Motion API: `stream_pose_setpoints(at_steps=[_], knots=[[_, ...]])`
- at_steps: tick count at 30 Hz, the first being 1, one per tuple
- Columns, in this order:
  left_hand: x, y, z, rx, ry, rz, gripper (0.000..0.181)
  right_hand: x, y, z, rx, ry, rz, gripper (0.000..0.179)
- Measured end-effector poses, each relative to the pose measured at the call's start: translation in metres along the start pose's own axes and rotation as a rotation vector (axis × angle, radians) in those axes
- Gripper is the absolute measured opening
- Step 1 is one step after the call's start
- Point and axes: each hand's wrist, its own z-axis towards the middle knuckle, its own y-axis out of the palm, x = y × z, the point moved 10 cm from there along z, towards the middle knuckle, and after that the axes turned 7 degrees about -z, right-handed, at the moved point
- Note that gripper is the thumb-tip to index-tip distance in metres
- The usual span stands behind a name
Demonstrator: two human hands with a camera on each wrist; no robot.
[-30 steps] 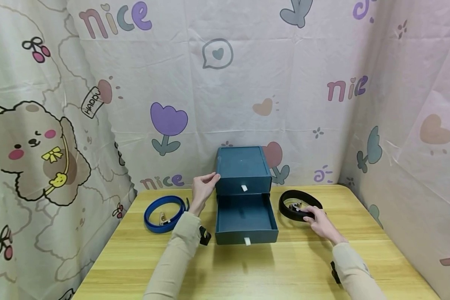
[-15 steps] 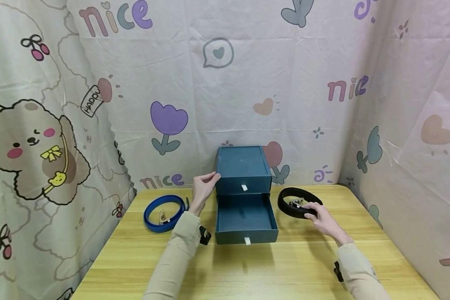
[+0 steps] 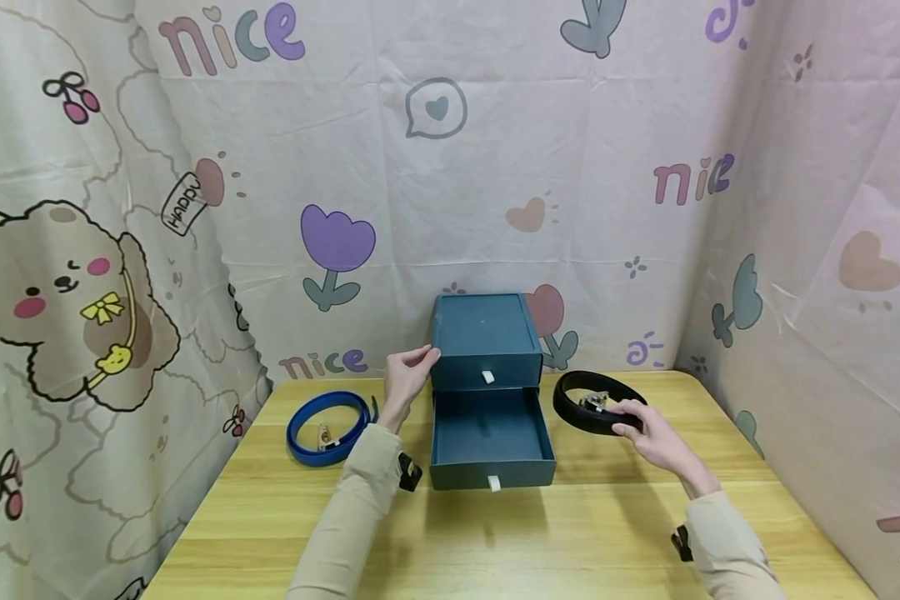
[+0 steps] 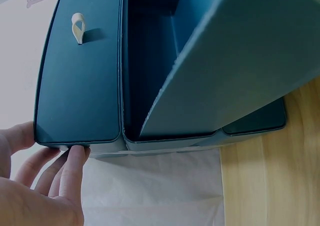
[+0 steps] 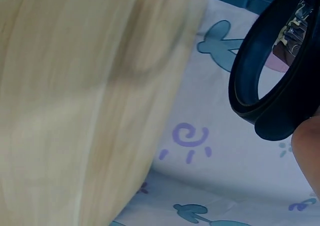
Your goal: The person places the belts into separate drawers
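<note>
Black belt sits a bit higher vs. 1 s ago and now looks off the table, at approx. 3 o'clock from the drawer box. So its wt. is prob. on the R hand, which pinches the coil at its 4 o'clock; grip narrow. L hand unchanged, holding the box's corner at 10 o'clock; lower drawer still out toward 6 o'clock. Belt itself: dark, smooth, coiled in an oval ring, rounded tip nr. a fingertip (R wrist view), shiny metal buckle inside. Blue belt lies at approx. 8 o'clock.
</note>
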Motion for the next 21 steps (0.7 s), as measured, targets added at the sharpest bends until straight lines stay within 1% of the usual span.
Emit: stream_pose_setpoints(at_steps=[5, 10, 12, 14, 18, 21], knots=[[0.000, 0.000, 0.000, 0.002, 0.002, 0.004, 0.036, -0.009, -0.007, 0.001, 0.005, -0.009, 0.050, 0.020], [0.001, -0.001, 0.000, 0.004, 0.001, 0.008, 0.036, -0.013, -0.013, 0.002, -0.023, 0.052, 0.055, 0.022], [0.001, -0.001, 0.000, 0.005, 0.000, 0.010, 0.036, -0.015, -0.014, 0.003, -0.034, 0.062, 0.050, 0.023], [0.001, -0.001, 0.000, 0.003, 0.001, 0.012, 0.036, -0.019, -0.016, 0.004, -0.041, 0.052, 0.052, 0.024], [0.001, -0.001, 0.000, 0.004, 0.002, 0.010, 0.036, -0.031, -0.020, 0.005, -0.051, 0.002, 0.069, 0.024], [0.001, -0.001, 0.000, 0.005, 0.008, 0.009, 0.036, -0.038, -0.022, 0.005, -0.070, -0.001, 0.076, 0.024]])
